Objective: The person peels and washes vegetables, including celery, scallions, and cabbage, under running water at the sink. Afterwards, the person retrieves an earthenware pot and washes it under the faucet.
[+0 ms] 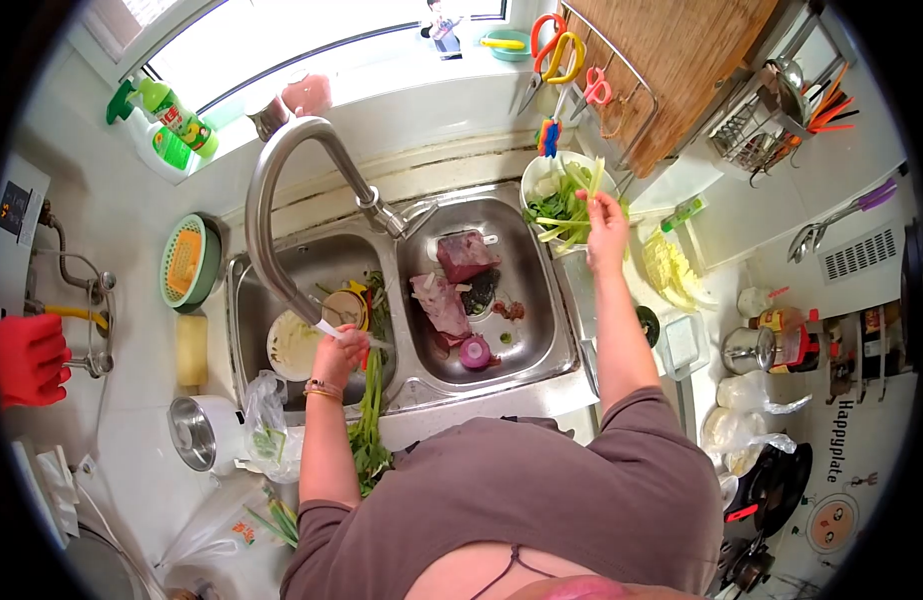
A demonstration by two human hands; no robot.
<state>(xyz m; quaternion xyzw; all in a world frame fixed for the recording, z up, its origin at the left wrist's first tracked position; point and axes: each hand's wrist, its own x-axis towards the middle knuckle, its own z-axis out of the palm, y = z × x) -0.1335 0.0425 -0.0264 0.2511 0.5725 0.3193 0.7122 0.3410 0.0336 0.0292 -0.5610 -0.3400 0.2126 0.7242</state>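
Note:
My right hand (607,232) is closed on a pale green celery stalk (594,180) over a white bowl (529,183) of cut greens at the sink's right. My left hand (339,356) is in the left basin, right by the faucet's (272,190) mouth, where water runs. Its fingers are curled; what they hold, if anything, is hidden. Leafy celery (372,400) lies beside that hand and hangs over the sink's front edge. Two pieces of raw meat (468,256) (442,306) and a cut purple onion (475,351) lie in the right basin (537,330).
A round pale item (294,345) sits in the left basin. Cabbage leaves (670,268) and a clear container (684,345) are on the right counter. At left stand a green colander (204,285) and a metal pot (197,435). Scissors (565,57) hang above the bowl.

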